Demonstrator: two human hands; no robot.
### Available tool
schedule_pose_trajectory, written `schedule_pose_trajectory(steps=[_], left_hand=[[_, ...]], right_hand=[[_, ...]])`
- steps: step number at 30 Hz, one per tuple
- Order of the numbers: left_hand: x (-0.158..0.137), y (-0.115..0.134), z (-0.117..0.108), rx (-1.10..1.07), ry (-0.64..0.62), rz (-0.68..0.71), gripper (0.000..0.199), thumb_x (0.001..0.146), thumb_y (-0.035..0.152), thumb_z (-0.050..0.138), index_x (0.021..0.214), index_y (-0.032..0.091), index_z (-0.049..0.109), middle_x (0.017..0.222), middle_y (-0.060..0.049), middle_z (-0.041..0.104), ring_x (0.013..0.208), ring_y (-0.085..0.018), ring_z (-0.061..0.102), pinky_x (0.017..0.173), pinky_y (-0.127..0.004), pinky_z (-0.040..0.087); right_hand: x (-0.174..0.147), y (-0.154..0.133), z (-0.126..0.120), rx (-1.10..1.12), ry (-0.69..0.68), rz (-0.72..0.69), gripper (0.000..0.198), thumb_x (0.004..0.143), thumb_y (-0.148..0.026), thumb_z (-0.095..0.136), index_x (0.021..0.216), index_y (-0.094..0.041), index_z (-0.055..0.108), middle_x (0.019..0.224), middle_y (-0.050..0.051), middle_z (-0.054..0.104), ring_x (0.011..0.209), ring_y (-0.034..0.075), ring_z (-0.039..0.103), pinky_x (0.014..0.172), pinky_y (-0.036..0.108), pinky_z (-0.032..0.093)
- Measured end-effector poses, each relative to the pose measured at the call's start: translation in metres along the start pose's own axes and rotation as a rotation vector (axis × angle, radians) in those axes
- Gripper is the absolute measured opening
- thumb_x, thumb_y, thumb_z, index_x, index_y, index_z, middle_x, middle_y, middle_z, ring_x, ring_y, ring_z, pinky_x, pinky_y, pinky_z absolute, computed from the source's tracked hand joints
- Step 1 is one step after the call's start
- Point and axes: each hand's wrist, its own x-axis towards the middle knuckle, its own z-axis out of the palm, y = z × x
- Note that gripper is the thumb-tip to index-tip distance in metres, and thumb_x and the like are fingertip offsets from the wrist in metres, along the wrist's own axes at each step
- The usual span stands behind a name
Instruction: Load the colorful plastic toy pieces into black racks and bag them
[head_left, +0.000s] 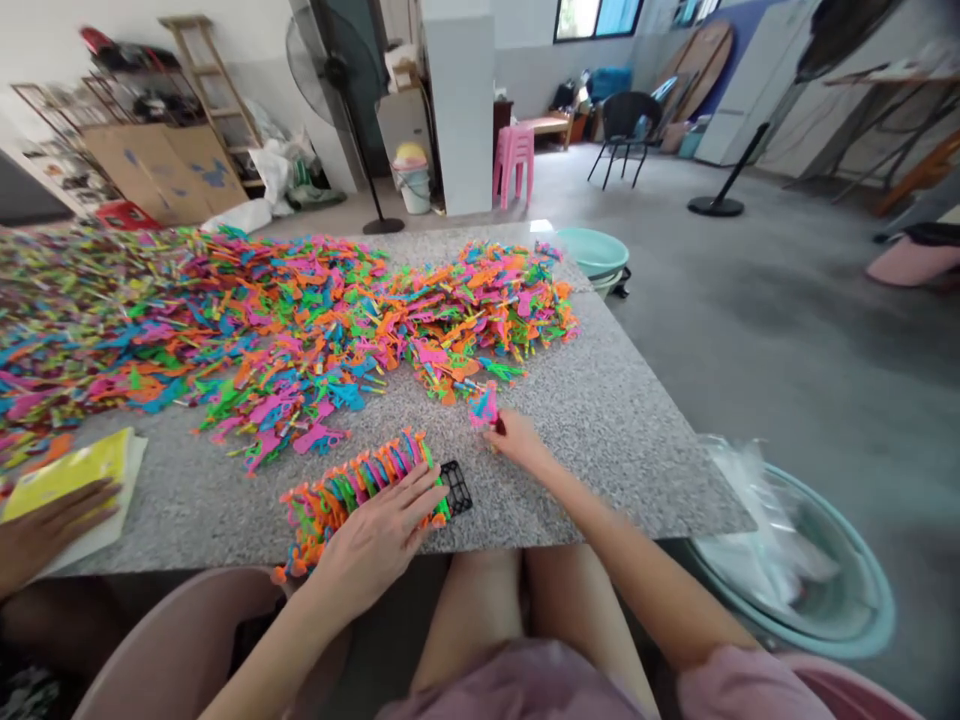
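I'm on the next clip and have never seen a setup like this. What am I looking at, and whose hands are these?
There is no machine here: a person works bare-handed, and the single picture comes from a camera worn on their head, looking forward and down. On the speckled grey table lies a long heap of colourful plastic pieces. Nearer the person is a neat row of similar pieces, with a black grid showing at its right end. The person's left hand lies across that end of the row. Their right hand holds something pink and blue at its fingertips; whether one piece or several is unclear. The hand at far left, on a yellow-and-white item, belongs to someone else.
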Motion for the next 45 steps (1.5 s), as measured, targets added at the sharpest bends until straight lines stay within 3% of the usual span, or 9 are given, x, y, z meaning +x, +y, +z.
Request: schedule_pose_trajectory(steps=[4, 10, 18, 25, 29, 33, 35, 38, 45], left_hand=[[0.000, -0.001, -0.001, -0.001, -0.014, 0.015, 0.037, 0.101, 0.026, 0.037, 0.133, 0.021, 0.055, 0.146, -0.005, 0.051, 0.137, -0.020, 0.044, 0.112, -0.038, 0.042], [0.001, -0.002, -0.003, 0.038, -0.032, 0.042, 0.038, 0.101, 0.025, 0.037, 0.136, 0.020, 0.053, 0.148, -0.006, 0.048, 0.139, -0.021, 0.043, 0.110, -0.039, 0.044], [0.001, 0.001, -0.004, 0.100, -0.019, 0.064, 0.038, 0.101, 0.023, 0.038, 0.135, 0.019, 0.053, 0.148, -0.007, 0.048, 0.139, -0.022, 0.043, 0.108, -0.040, 0.046], [0.008, 0.000, -0.003, 0.188, 0.030, 0.091, 0.034, 0.101, 0.026, 0.038, 0.125, 0.020, 0.061, 0.140, -0.006, 0.057, 0.132, -0.025, 0.049, 0.101, -0.042, 0.051], [0.008, -0.003, 0.002, 0.206, 0.055, 0.057, 0.034, 0.100, 0.027, 0.037, 0.124, 0.021, 0.061, 0.137, -0.005, 0.059, 0.132, -0.024, 0.049, 0.099, -0.039, 0.053], [0.008, -0.003, 0.007, 0.246, 0.108, 0.036, 0.034, 0.099, 0.028, 0.040, 0.125, 0.021, 0.061, 0.136, -0.006, 0.060, 0.129, -0.024, 0.052, 0.098, -0.039, 0.054], [0.009, -0.003, 0.008, 0.260, 0.122, 0.045, 0.034, 0.097, 0.027, 0.043, 0.124, 0.021, 0.061, 0.134, -0.006, 0.062, 0.127, -0.025, 0.053, 0.097, -0.039, 0.055], [0.009, -0.003, 0.008, 0.260, 0.119, 0.048, 0.033, 0.096, 0.027, 0.045, 0.125, 0.022, 0.061, 0.134, -0.004, 0.062, 0.128, -0.025, 0.053, 0.097, -0.039, 0.055], [0.010, -0.004, 0.010, 0.170, 0.086, 0.009, 0.032, 0.098, 0.030, 0.042, 0.125, 0.022, 0.059, 0.138, -0.004, 0.059, 0.130, -0.026, 0.049, 0.099, -0.043, 0.053]], right_hand=[[-0.023, 0.014, 0.004, 0.080, 0.032, -0.129, 0.007, 0.083, -0.014, 0.059, 0.090, -0.013, 0.061, 0.088, 0.006, 0.067, 0.074, 0.013, 0.061, 0.068, 0.022, 0.043], [-0.020, -0.031, 0.031, 0.369, -0.117, -0.410, 0.020, 0.076, -0.009, 0.062, 0.094, -0.016, 0.060, 0.083, 0.000, 0.067, 0.074, 0.013, 0.062, 0.070, 0.021, 0.044], [-0.010, -0.057, 0.024, -0.166, -0.172, -0.553, 0.032, 0.078, -0.016, 0.061, 0.111, -0.013, 0.060, 0.092, 0.011, 0.072, 0.084, 0.025, 0.067, 0.069, 0.029, 0.045], [-0.008, -0.069, 0.025, -0.158, -0.240, -0.671, 0.023, 0.082, -0.016, 0.061, 0.104, -0.018, 0.065, 0.093, 0.005, 0.073, 0.088, 0.021, 0.067, 0.071, 0.025, 0.046], [0.011, -0.041, 0.008, -0.010, -0.228, -0.590, 0.027, 0.074, -0.014, 0.071, 0.100, -0.018, 0.066, 0.092, 0.002, 0.071, 0.082, 0.017, 0.065, 0.072, 0.023, 0.047], [0.052, -0.001, -0.034, -0.022, 0.292, -0.137, 0.033, 0.081, -0.016, 0.067, 0.113, -0.016, 0.062, 0.111, 0.011, 0.064, 0.093, 0.020, 0.063, 0.082, 0.031, 0.047], [0.068, 0.010, -0.048, -0.096, 0.365, -0.057, 0.034, 0.081, -0.016, 0.066, 0.115, -0.013, 0.061, 0.118, 0.015, 0.060, 0.099, 0.022, 0.062, 0.084, 0.032, 0.047], [0.074, 0.023, -0.052, -0.152, 0.288, -0.146, 0.020, 0.088, -0.012, 0.056, 0.105, -0.014, 0.066, 0.113, 0.012, 0.062, 0.100, 0.020, 0.061, 0.087, 0.029, 0.045], [0.013, 0.112, -0.057, -0.255, 0.138, -0.377, 0.036, 0.093, -0.007, 0.035, 0.113, -0.018, 0.063, 0.121, 0.010, 0.062, 0.113, 0.018, 0.056, 0.098, 0.029, 0.042]])
